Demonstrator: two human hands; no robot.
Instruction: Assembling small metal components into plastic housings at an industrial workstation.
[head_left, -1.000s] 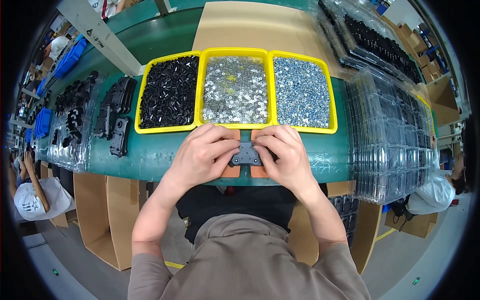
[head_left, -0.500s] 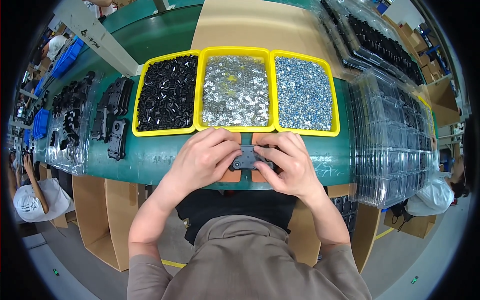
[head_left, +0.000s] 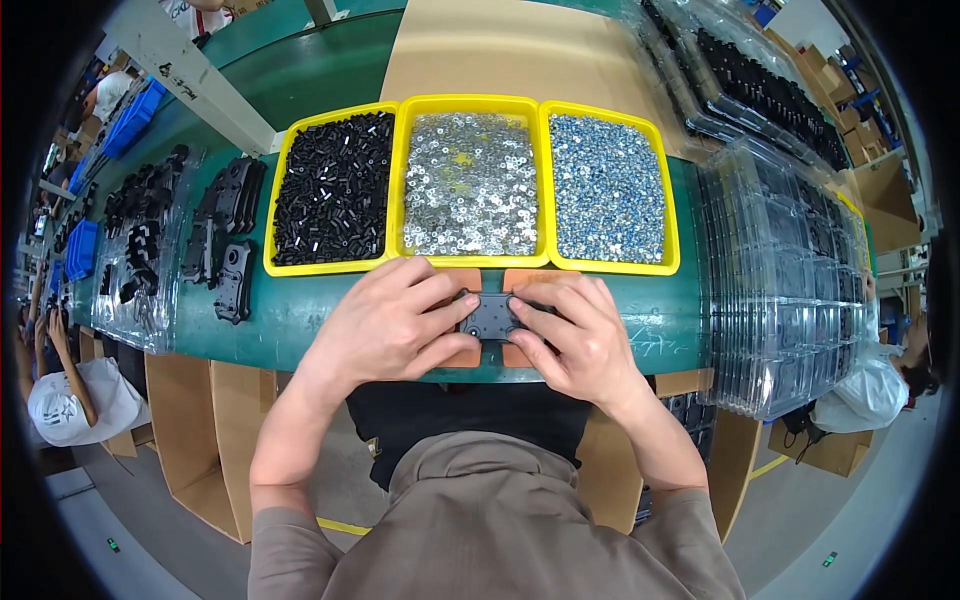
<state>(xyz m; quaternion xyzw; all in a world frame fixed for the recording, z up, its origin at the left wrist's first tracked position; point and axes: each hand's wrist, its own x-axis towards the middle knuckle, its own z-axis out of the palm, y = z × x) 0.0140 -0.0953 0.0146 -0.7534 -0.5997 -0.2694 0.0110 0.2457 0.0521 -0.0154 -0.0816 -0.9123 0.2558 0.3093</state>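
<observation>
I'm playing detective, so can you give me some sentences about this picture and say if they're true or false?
1. The left hand and right hand both touch the dark plastic part. True.
2. The little black pieces are in the right yellow tray. False: the black pieces are in the left yellow tray.
3. The three yellow trays stand side by side. True.
4. The stack of clear plastic trays is at the person's left. False: the clear stack is at the right.
5. Orange pads lie on the green table. True.
</observation>
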